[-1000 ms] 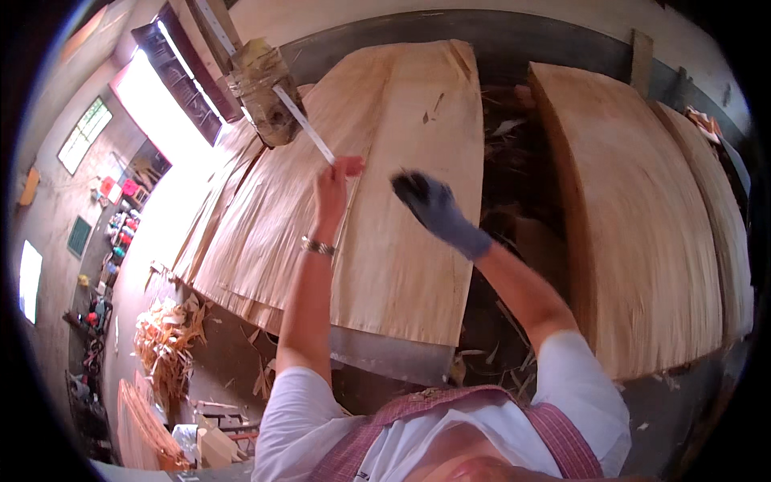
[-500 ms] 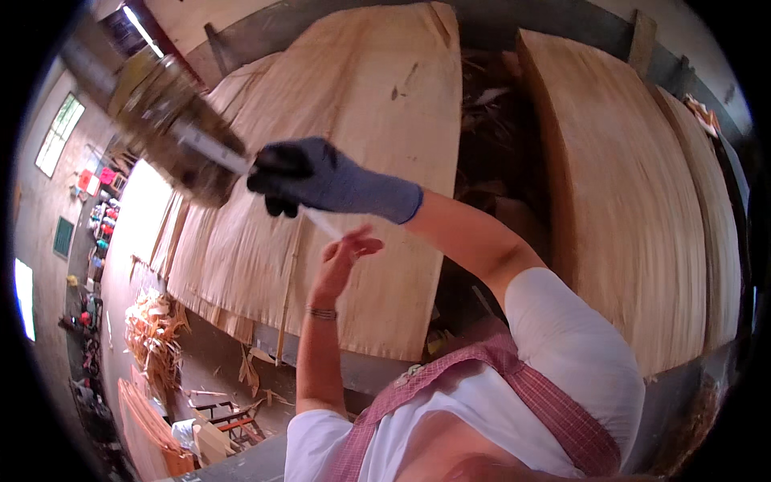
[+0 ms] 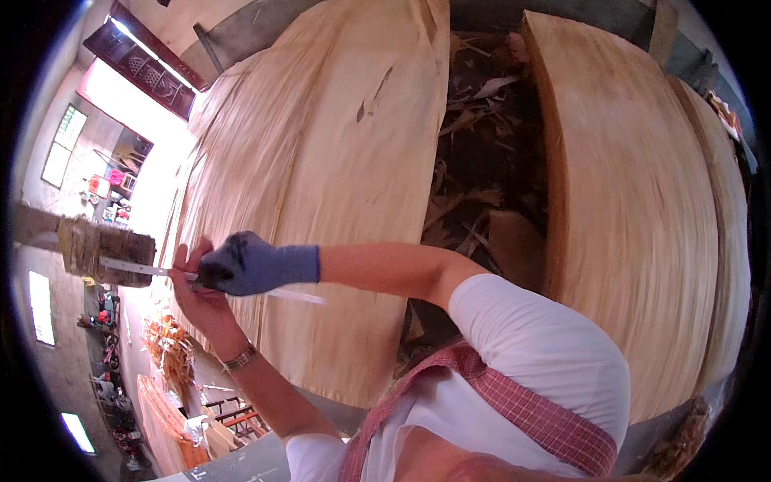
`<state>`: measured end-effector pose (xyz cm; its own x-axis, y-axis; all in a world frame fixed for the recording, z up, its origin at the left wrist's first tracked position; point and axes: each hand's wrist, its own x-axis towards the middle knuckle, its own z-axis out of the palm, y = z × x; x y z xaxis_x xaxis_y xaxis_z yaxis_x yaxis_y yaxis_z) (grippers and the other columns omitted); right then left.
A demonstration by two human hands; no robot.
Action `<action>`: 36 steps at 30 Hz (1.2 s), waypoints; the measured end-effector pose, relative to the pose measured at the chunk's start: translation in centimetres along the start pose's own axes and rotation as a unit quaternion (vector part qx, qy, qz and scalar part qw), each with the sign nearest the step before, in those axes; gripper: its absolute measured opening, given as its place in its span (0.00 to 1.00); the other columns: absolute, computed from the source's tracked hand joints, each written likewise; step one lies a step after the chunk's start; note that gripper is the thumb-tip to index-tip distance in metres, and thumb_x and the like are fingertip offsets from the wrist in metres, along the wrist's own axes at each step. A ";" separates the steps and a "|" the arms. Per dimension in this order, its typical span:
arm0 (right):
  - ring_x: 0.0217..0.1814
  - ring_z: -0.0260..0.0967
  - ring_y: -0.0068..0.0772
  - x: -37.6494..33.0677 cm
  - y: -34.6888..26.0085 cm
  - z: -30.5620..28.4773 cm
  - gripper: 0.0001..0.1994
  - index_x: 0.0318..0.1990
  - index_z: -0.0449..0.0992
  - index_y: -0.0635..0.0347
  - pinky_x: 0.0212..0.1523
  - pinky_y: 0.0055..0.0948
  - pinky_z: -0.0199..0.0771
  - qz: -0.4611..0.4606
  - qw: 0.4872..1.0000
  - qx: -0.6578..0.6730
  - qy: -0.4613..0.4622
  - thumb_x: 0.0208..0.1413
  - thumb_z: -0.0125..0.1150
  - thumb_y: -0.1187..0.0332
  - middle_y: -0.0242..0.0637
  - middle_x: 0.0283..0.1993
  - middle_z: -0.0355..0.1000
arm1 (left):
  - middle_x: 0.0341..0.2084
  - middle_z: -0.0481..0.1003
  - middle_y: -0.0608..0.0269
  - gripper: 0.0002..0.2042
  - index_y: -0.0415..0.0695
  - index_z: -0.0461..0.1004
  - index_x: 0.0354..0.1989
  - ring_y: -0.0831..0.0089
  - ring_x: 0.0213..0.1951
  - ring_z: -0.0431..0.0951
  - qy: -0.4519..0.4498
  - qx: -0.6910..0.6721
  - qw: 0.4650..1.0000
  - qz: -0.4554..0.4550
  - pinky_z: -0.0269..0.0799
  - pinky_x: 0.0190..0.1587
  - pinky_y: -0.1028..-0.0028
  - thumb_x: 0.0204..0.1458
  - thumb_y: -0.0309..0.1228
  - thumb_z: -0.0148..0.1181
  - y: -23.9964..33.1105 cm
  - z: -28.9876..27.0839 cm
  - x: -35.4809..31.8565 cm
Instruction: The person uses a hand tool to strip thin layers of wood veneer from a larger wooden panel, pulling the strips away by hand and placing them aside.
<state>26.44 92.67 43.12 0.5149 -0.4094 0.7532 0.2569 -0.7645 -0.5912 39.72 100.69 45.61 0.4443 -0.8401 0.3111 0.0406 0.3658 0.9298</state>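
While gloved right hand (image 3: 253,267) pinches thin strip (image 3: 210,280), I see bare left hand (image 3: 199,296) cupping beneath; strip looks light, bendy, best gripped mid-length.

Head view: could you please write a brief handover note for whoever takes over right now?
Right hand, in a blue-grey knit glove, pinches the thin white strip drawn from the brown roll at left. Bare left hand sits under the strip; grip unclear. Pale wood veneer sheets lie stacked beneath. Done: strip pulled out. Left: strip seemingly not yet laid on a sheet.
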 end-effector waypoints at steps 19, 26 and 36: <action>0.35 0.76 0.31 -26.2 10.9 -17.3 0.27 0.46 0.68 0.64 0.31 0.32 0.76 0.473 0.875 -0.041 0.097 0.47 0.72 0.55 0.40 0.30 0.75 | 0.56 0.69 0.49 0.20 0.44 0.60 0.59 0.58 0.54 0.72 -0.034 -0.031 0.971 -0.233 0.71 0.53 0.60 0.62 0.38 0.53 -36.6 32.2 9.5; 0.46 0.74 0.49 -55.5 27.5 -19.8 0.17 0.51 0.72 0.57 0.47 0.40 0.74 0.620 0.691 -0.136 0.346 0.54 0.59 0.66 0.48 0.47 0.75 | 0.64 0.57 0.46 0.27 0.41 0.56 0.67 0.56 0.67 0.54 -0.266 0.487 0.830 0.058 0.54 0.66 0.57 0.61 0.37 0.54 -48.9 35.6 6.1; 0.72 0.48 0.57 -86.6 53.4 -28.0 0.25 0.57 0.70 0.61 0.67 0.55 0.51 0.764 0.533 -0.319 -0.177 0.59 0.47 0.53 0.56 0.69 0.53 | 0.70 0.47 0.54 0.34 0.43 0.49 0.70 0.58 0.70 0.48 -0.208 0.455 0.861 -0.089 0.42 0.71 0.58 0.64 0.55 0.34 -54.5 38.3 0.5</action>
<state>-27.36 73.33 -45.62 -0.1245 -0.7631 -0.6342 -0.9544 0.2669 -0.1337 3.46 65.02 2.60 0.1368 -0.9905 0.0156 -0.7272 -0.0897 0.6806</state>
